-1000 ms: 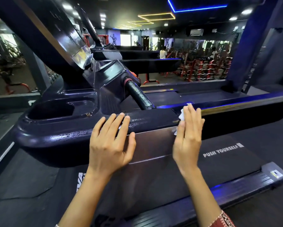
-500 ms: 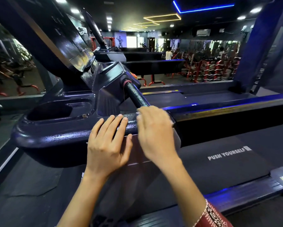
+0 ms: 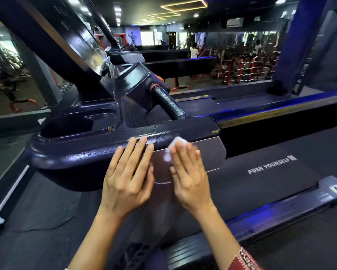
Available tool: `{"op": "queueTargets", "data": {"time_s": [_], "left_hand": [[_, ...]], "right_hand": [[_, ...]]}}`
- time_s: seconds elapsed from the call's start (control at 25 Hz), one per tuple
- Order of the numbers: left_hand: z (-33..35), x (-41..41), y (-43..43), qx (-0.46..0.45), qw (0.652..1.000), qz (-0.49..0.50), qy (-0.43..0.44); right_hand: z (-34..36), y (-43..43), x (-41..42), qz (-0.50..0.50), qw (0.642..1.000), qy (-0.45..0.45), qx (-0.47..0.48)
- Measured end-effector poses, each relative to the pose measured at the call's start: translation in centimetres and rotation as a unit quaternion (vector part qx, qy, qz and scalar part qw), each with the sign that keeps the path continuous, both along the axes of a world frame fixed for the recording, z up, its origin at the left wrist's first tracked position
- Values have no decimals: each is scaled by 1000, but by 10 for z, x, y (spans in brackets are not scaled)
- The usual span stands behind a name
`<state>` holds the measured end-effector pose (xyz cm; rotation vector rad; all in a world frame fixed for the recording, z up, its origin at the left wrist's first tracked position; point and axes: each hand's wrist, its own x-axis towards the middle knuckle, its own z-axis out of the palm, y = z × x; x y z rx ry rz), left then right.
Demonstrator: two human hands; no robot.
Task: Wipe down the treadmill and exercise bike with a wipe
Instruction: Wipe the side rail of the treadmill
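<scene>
Your left hand lies flat on the front ledge of the treadmill. Its fingers are straight and slightly spread, with the tips on the ledge's glossy rounded edge and the palm on the grey panel just under it. It holds nothing

Your right hand sits just right of the left one on that same ledge, with a narrow gap between them. It is flat too, fingers straight and close together, pressing a small white wipe against the ledge. The wipe shows past the fingertips and at the thumb side; the rest is hidden under the hand, which is a little blurred

Behind the ledge, to the left, is a cup holder; further right a black handlebar slants up from the ledge toward the console. Below the ledge on the right runs the belt, printed "PUSH YOURSELF", with the side rail along its near edge — a red patterned sleeve shows on your right forearm
</scene>
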<state>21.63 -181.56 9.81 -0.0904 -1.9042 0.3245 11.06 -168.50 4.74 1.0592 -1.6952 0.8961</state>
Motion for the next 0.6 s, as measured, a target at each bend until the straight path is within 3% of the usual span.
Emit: {"op": "queueTargets", "data": {"time_s": [0.08,0.16,0.2,0.24,0.28,0.36,0.4,0.44,0.52,0.56,0.6], "left_hand": [[-7,8,-9,-14,1000,8,6],[-12,15,-17,-21,1000,11,9],[-14,18,-22,-20,1000,12,12],[-15,23,-27,-16,1000,13,16],[-15,28,-33,-13,1000,14,20],[-16,37,-46,-13,1000,15,22],[-16,41,-53,-18,1000,14,21],[-18,45,-58,-23,999,12,21],[-19,49,-65,-25,999,0,22],[-18,52,-69,-21,999,-9,24],[-18,55,-73,-17,999,-17,27]], "right_hand": [[0,9,-9,-48,981,-144,-122],[8,-10,7,-37,934,-276,-225],[14,-28,24,-17,936,-280,-215],[12,-44,41,7,959,-229,-164],[0,-52,50,24,986,-139,-93],[-22,-44,40,1,1000,6,11],[-30,-35,32,-24,1000,-3,1],[-29,-33,31,-43,995,-74,-59],[-7,-48,44,-42,947,-242,-207],[8,-64,59,-25,937,-265,-227],[17,-83,75,-3,955,-228,-192]]}}
